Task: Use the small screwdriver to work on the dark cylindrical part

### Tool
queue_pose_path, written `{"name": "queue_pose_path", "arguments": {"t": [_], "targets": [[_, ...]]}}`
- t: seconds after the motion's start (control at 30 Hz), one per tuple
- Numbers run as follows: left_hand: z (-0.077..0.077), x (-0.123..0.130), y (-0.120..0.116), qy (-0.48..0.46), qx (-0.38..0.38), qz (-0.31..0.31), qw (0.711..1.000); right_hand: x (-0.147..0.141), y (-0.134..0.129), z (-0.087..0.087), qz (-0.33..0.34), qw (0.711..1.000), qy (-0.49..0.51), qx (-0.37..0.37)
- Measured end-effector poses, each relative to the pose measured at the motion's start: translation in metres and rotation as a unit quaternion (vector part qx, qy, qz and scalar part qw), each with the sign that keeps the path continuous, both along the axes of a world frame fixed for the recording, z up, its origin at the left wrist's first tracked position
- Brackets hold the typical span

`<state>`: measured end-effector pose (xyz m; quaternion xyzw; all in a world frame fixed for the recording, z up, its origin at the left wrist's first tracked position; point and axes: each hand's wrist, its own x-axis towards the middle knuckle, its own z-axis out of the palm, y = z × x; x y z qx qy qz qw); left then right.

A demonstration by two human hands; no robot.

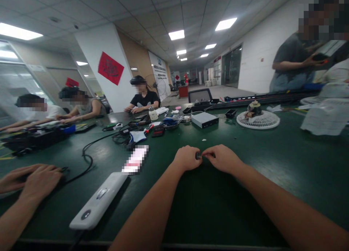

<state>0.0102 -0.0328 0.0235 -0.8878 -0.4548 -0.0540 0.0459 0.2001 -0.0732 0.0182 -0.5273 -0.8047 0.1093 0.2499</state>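
Close together above the green table, my left hand and my right hand almost touch at the fingertips. A small dark object is gripped between the thumb and fingers of my left hand; it is too small to name. The fingers of my right hand are pinched together right beside it, and what they hold, if anything, cannot be made out. To the left of my forearms lies a long white device with a dark round spot, its upper end next to a lit, blurred-out screen.
A co-worker's hands rest at the far left by a black cable. Farther back are a grey metal box, a white fan grille, a small black tray and a red-handled tool. Several other people are around the table.
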Motion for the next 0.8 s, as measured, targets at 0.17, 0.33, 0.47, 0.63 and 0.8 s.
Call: {"name": "queue_pose_path", "arguments": {"t": [0.17,0.33,0.47,0.63,0.8], "targets": [[0.0,0.0,0.0,0.009,-0.001,0.016,1.0,0.001,0.002,-0.001,0.025,0.999,0.028,-0.032],[0.0,0.001,0.001,0.009,-0.004,0.007,1.0,0.001,0.005,-0.002,0.024,0.998,0.045,-0.043],[0.0,0.002,0.001,0.007,-0.001,0.005,1.0,-0.002,0.005,-0.003,0.006,0.999,0.039,-0.03],[0.001,0.002,0.001,0.008,-0.01,0.032,0.999,-0.002,0.002,-0.001,-0.019,0.999,-0.025,-0.028],[0.003,-0.002,0.002,0.002,-0.003,0.055,0.998,0.008,0.004,0.001,-0.097,0.992,-0.076,-0.037]]}}
